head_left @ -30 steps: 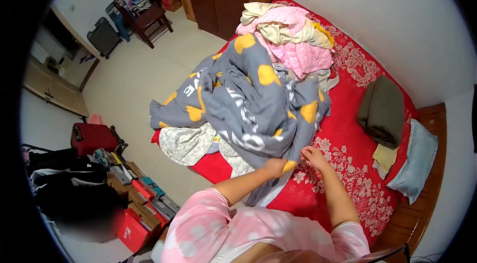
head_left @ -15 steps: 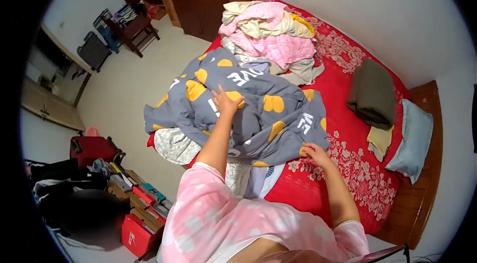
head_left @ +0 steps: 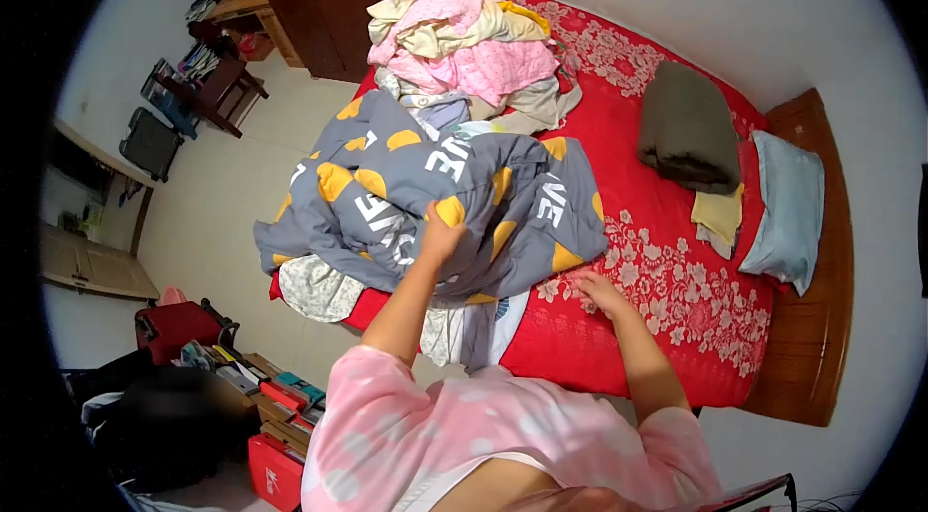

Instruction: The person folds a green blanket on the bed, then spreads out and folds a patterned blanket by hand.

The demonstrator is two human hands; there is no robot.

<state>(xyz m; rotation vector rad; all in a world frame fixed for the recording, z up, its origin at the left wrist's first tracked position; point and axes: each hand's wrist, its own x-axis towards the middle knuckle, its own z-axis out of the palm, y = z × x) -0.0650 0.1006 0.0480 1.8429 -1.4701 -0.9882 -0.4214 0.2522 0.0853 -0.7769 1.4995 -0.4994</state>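
Observation:
A grey quilt [head_left: 464, 193] with yellow hearts and white letters lies bunched across the bed. My left hand [head_left: 445, 234] is closed on a fold of it, near a yellow heart. Just off the quilt's right edge, my right hand [head_left: 601, 293] hovers over the red bedsheet [head_left: 580, 348], its fingers partly stretched and holding nothing. Patterned white fabric [head_left: 319, 290] pokes out under the quilt at the left. Beyond the quilt is a heap of pink and cream bedding [head_left: 474, 53].
A folded dark olive blanket [head_left: 688, 125] lies at the right, beside a yellow cloth [head_left: 717, 217] and a light blue pillow [head_left: 788, 212] against the wooden headboard [head_left: 822, 319]. Shoe boxes [head_left: 275, 464] and a red suitcase [head_left: 179, 328] stand on the floor at left.
My left hand has gone from spread on the quilt to closed on a fold. My right hand has let go of the quilt's edge, which has shifted left away from it. The view has turned slightly.

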